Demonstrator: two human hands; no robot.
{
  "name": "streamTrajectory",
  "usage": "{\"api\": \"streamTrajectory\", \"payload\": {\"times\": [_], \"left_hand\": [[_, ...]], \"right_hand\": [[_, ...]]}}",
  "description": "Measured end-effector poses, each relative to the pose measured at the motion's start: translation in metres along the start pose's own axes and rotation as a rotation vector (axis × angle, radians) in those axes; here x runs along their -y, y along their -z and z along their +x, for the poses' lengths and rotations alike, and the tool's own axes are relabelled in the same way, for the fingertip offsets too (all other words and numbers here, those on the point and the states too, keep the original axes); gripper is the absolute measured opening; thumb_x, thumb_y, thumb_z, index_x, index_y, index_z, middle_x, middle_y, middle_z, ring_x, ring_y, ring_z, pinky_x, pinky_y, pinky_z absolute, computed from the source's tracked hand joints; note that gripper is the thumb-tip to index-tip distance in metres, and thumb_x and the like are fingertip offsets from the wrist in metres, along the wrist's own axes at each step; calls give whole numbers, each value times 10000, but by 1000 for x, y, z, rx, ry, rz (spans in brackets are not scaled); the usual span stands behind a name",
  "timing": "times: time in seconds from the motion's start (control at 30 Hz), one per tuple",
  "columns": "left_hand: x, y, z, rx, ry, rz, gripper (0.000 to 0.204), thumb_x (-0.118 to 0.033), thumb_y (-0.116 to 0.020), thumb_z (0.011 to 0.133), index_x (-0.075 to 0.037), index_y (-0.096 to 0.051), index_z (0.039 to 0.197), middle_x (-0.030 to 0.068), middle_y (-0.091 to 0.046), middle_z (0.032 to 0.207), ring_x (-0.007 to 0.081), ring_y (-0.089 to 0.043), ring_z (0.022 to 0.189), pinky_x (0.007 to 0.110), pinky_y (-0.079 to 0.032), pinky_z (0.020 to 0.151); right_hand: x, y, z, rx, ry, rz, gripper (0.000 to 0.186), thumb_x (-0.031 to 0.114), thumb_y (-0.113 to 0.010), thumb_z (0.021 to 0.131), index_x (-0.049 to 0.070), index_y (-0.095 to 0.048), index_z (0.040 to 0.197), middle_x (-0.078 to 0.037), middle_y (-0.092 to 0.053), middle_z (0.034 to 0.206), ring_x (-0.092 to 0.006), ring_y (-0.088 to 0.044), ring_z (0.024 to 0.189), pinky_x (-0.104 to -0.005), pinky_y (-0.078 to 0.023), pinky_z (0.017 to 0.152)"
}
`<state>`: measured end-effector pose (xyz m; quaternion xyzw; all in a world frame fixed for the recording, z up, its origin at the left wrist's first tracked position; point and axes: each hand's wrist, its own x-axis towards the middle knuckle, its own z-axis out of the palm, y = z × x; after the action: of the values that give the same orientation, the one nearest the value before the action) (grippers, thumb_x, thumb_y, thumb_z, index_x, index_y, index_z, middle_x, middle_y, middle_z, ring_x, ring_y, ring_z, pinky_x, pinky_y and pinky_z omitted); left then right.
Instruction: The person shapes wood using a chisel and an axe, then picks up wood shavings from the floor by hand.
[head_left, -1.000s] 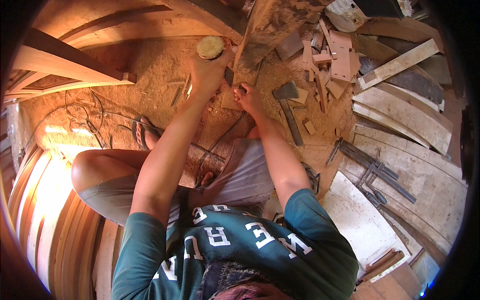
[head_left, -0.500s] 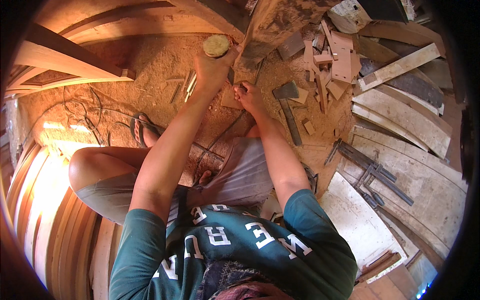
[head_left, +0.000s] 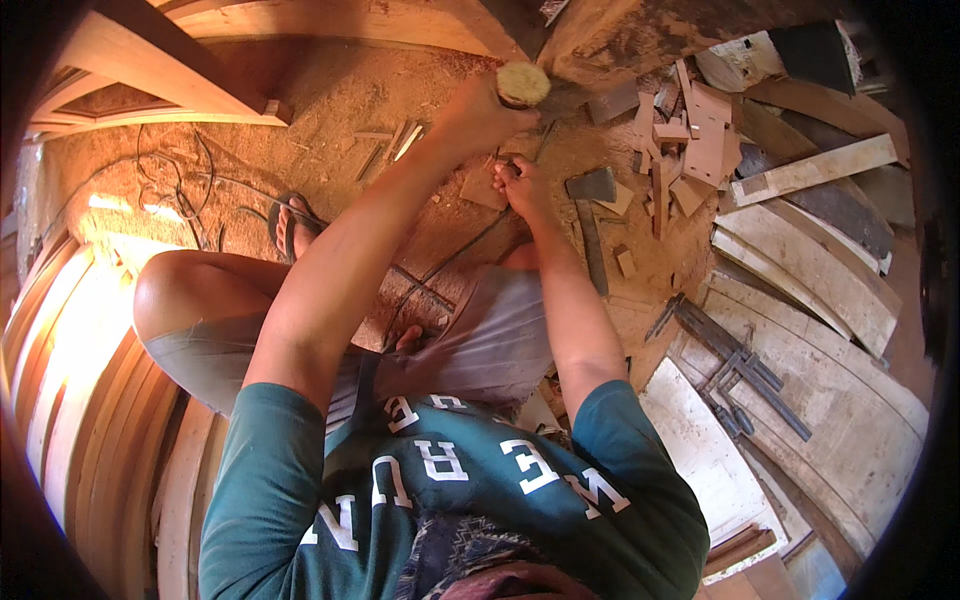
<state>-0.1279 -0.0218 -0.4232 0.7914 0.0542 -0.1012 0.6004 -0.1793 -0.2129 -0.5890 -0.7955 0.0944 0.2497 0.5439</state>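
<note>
My left hand (head_left: 482, 118), at the end of the outstretched left arm, is closed round a piece with a round pale wooden end (head_left: 523, 85). Its lower part is hidden by the hand. Just below and to the right, my right hand (head_left: 524, 186) is closed with fingers curled. Whatever it grips is too small to make out. A flat brown wood piece (head_left: 484, 187) lies on the floor beside the right hand. To the right of that hand rests a hatchet (head_left: 592, 225), dark head away from me.
Wood offcuts (head_left: 705, 125) are heaped at the far right, with curved boards (head_left: 800, 255) nearer. A metal clamp (head_left: 740, 365) lies on boards at right. Wooden frames (head_left: 170, 70) stand far left; a thick timber (head_left: 640, 40) rises ahead. Cables (head_left: 455, 250) cross the sawdust floor.
My left hand has shifted right with the round-ended wooden piece. My right hand has also moved slightly right, still closed. The whole view has shifted a little.
</note>
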Motion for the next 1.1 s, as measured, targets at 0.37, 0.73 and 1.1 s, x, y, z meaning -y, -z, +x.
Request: {"api": "streamTrajectory", "payload": {"times": [0.37, 0.73, 1.1], "left_hand": [[7, -4, 6, 143, -153, 100, 449, -285, -847, 772, -58, -729, 1140, 109, -770, 1019, 224, -732, 915, 370, -571, 842], [2, -7, -15, 3, -88, 14, 474, -293, -835, 782, -60, -715, 1177, 146, -762, 1063, 290, -737, 989, 401, -572, 862], [-5, -5, -19, 43, 22, -32, 447, -212, -820, 817, -35, -693, 1207, 96, -754, 1059, 190, -750, 849, 334, -653, 657]], "right_hand": [[-15, 3, 10, 41, 26, -10, 259, 158, -645, 1008, -58, -674, 1147, -91, -724, 869, -151, -700, 758, -310, -555, 666], [-18, 13, 12, 59, 11, 41, 300, 193, -694, 977, -14, -677, 1194, -100, -719, 921, -182, -702, 810, -336, -554, 704], [-57, 122, -26, -476, 52, -899, 441, 181, -760, 855, -2, -558, 1202, -228, -648, 1103, -391, -642, 1044, -464, -509, 899]]}}
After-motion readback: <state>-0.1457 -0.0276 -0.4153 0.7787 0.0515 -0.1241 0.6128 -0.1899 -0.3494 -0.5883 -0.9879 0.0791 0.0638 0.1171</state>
